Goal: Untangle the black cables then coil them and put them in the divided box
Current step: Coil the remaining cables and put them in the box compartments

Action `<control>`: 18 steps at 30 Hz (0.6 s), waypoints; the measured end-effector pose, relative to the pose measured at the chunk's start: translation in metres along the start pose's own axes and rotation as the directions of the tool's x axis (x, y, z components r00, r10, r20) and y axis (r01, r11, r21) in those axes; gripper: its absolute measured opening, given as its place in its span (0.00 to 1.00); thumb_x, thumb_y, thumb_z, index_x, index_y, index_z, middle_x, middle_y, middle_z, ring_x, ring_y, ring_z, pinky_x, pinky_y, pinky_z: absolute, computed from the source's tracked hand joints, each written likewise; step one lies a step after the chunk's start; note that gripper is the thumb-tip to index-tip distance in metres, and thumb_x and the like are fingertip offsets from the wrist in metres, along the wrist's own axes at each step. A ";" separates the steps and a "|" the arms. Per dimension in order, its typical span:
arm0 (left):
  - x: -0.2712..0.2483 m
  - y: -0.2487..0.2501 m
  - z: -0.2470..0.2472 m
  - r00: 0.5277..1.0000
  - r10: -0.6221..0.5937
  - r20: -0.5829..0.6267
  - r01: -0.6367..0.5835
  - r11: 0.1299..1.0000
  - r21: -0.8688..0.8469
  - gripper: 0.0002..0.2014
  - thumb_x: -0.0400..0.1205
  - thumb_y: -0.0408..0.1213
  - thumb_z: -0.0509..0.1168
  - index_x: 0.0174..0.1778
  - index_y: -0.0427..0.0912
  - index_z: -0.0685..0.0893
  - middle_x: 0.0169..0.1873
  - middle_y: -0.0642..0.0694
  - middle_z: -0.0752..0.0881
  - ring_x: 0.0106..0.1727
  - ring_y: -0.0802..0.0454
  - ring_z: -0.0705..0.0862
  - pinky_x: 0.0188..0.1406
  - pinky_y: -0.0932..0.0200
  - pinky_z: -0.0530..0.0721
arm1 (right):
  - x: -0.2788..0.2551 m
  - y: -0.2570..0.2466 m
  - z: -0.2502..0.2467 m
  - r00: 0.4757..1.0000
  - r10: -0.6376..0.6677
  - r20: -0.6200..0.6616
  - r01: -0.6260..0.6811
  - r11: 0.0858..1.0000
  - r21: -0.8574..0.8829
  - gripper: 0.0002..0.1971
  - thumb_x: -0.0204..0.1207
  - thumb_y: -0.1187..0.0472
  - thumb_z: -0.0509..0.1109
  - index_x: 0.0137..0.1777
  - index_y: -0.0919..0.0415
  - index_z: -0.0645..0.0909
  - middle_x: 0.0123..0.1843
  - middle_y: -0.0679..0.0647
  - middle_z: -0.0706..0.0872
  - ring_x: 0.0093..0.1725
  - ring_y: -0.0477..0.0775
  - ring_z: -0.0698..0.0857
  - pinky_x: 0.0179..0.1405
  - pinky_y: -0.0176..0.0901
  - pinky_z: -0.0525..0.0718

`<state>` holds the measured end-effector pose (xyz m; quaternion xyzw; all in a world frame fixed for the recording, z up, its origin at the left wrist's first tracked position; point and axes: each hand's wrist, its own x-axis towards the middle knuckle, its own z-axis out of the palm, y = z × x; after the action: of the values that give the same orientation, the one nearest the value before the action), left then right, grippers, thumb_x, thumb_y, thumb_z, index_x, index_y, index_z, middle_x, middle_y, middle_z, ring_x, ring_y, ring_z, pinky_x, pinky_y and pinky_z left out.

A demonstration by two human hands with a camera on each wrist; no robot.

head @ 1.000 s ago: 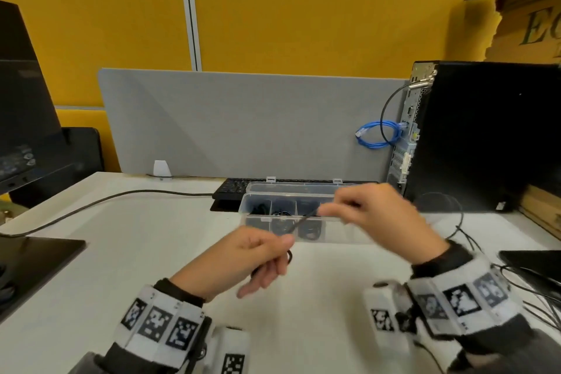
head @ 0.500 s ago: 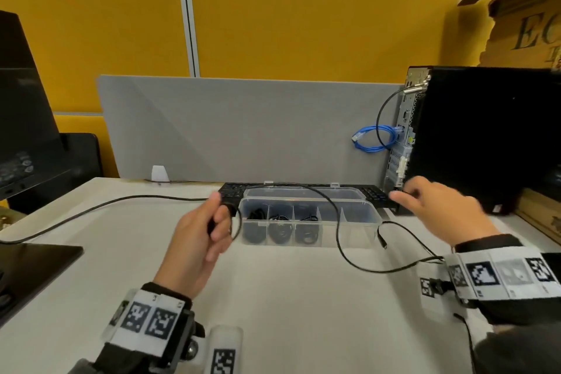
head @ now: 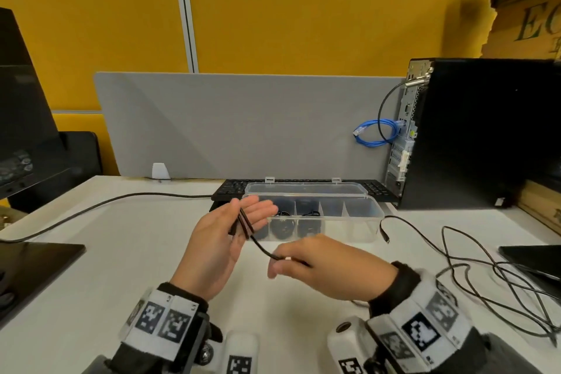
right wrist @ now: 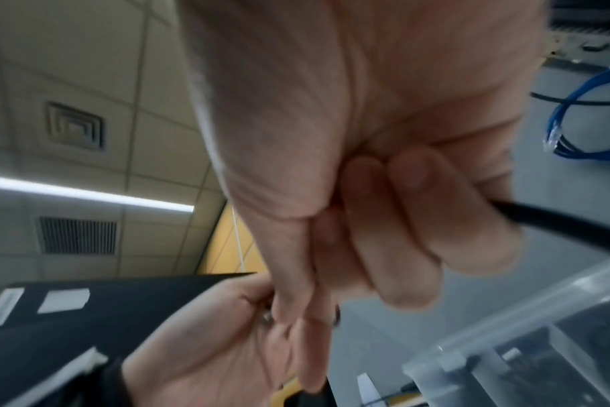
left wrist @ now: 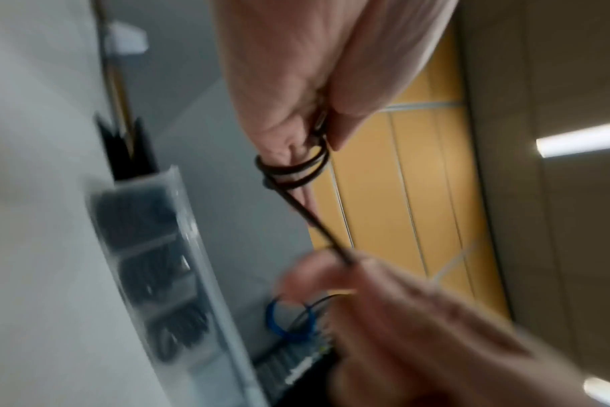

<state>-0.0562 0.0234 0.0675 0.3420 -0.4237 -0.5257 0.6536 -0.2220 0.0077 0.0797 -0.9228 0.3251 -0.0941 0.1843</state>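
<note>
We work at a white desk [head: 91, 282] backed by a grey divider and yellow wall panels, with the clear divided box [head: 349, 222] standing open at its middle. Just in front of the box's left end our left hand [head: 218, 243] is raised, fingers straight, the thumb clamping a couple of turns of the black cable [head: 261, 247] wound round them. From those loops the cable runs taut down to our right hand [head: 328, 267], just in front of the box, whose curled fingers pinch it. The cable's slack trails over the desk to the right of the box. Three left compartments of the box hold coiled black cables [head: 282, 226].
</note>
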 end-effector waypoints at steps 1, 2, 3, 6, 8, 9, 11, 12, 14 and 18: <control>-0.001 -0.001 -0.001 1.000 -0.012 -0.004 0.012 0.990 0.143 0.21 0.87 0.42 0.48 0.64 0.30 0.77 0.50 0.37 0.90 0.53 0.49 0.89 0.47 0.67 0.86 | -0.001 -0.001 -0.005 1.000 -0.016 -0.013 0.016 1.000 0.009 0.14 0.84 0.52 0.57 0.52 0.52 0.84 0.40 0.40 0.83 0.39 0.38 0.78 0.44 0.29 0.74; -0.003 -0.002 0.000 0.999 -0.044 0.012 0.039 0.960 0.276 0.23 0.86 0.46 0.48 0.64 0.32 0.77 0.51 0.38 0.90 0.53 0.50 0.88 0.46 0.70 0.85 | -0.002 -0.001 -0.010 0.996 -0.026 -0.090 0.026 1.000 -0.007 0.13 0.83 0.52 0.59 0.49 0.52 0.85 0.36 0.40 0.82 0.35 0.37 0.77 0.40 0.28 0.73; -0.005 -0.002 0.001 0.994 -0.094 0.060 0.063 0.917 0.395 0.26 0.83 0.51 0.48 0.63 0.34 0.79 0.49 0.39 0.90 0.53 0.51 0.88 0.46 0.72 0.83 | -0.003 0.001 -0.014 0.975 -0.033 -0.218 0.025 0.999 -0.038 0.12 0.81 0.49 0.60 0.46 0.50 0.85 0.34 0.41 0.82 0.34 0.37 0.78 0.39 0.31 0.76; -0.015 0.002 0.009 0.910 -0.288 0.299 0.071 0.817 0.572 0.30 0.80 0.61 0.48 0.54 0.39 0.84 0.37 0.40 0.91 0.42 0.49 0.87 0.43 0.67 0.81 | -0.004 0.008 -0.020 0.797 -0.038 -0.602 0.003 0.998 -0.059 0.16 0.72 0.37 0.59 0.42 0.45 0.83 0.36 0.41 0.85 0.38 0.41 0.81 0.39 0.49 0.83; -0.019 0.005 0.012 0.878 -0.274 0.394 0.066 0.882 0.467 0.25 0.80 0.56 0.53 0.44 0.39 0.87 0.21 0.43 0.86 0.28 0.50 0.81 0.35 0.64 0.78 | -0.002 0.014 -0.019 0.721 -0.026 -0.693 0.009 1.000 -0.027 0.17 0.72 0.35 0.57 0.45 0.42 0.82 0.39 0.39 0.86 0.41 0.42 0.83 0.40 0.50 0.83; -0.019 0.007 0.014 0.897 -0.213 0.388 0.068 0.932 0.355 0.22 0.80 0.52 0.55 0.40 0.40 0.88 0.15 0.45 0.81 0.22 0.52 0.76 0.30 0.66 0.76 | -0.002 0.016 -0.017 0.742 0.002 -0.671 -0.020 1.000 -0.019 0.17 0.74 0.35 0.56 0.48 0.41 0.81 0.42 0.40 0.87 0.43 0.43 0.84 0.42 0.51 0.83; -0.017 0.011 0.016 0.957 -0.078 0.278 0.061 0.996 0.067 0.21 0.81 0.48 0.56 0.36 0.40 0.90 0.15 0.45 0.80 0.17 0.54 0.74 0.24 0.67 0.77 | -0.002 0.018 -0.010 0.872 0.089 -0.482 -0.134 0.989 -0.060 0.16 0.80 0.38 0.53 0.55 0.41 0.80 0.47 0.44 0.88 0.48 0.47 0.85 0.45 0.48 0.82; -0.014 0.012 0.015 0.976 -0.028 0.215 0.043 0.997 -0.065 0.21 0.79 0.46 0.55 0.39 0.37 0.90 0.20 0.42 0.84 0.21 0.54 0.80 0.27 0.67 0.82 | -0.002 0.017 -0.006 0.935 0.115 -0.336 -0.160 0.981 -0.109 0.17 0.81 0.40 0.51 0.58 0.41 0.79 0.50 0.45 0.88 0.49 0.49 0.85 0.46 0.47 0.81; -0.008 0.008 0.010 0.988 0.030 0.152 -0.017 0.996 -0.083 0.22 0.78 0.45 0.54 0.53 0.33 0.85 0.40 0.39 0.91 0.41 0.53 0.90 0.43 0.66 0.86 | -0.001 0.012 0.004 0.993 0.097 -0.070 -0.106 0.985 -0.133 0.17 0.83 0.43 0.51 0.58 0.43 0.80 0.52 0.47 0.86 0.50 0.50 0.83 0.51 0.49 0.81; -0.008 0.001 0.003 0.969 -0.102 0.226 -0.008 0.898 0.440 0.22 0.81 0.55 0.56 0.53 0.40 0.83 0.41 0.51 0.92 0.44 0.63 0.88 0.44 0.71 0.78 | -0.004 -0.001 -0.010 0.986 -0.026 -0.164 0.017 0.998 -0.055 0.12 0.78 0.45 0.61 0.44 0.46 0.84 0.32 0.43 0.82 0.32 0.39 0.78 0.38 0.41 0.78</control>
<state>-0.0598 0.0314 0.0680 0.4233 -0.5993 -0.4707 0.4900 -0.2271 0.0079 0.0888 -0.9199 0.3318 -0.1632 0.1309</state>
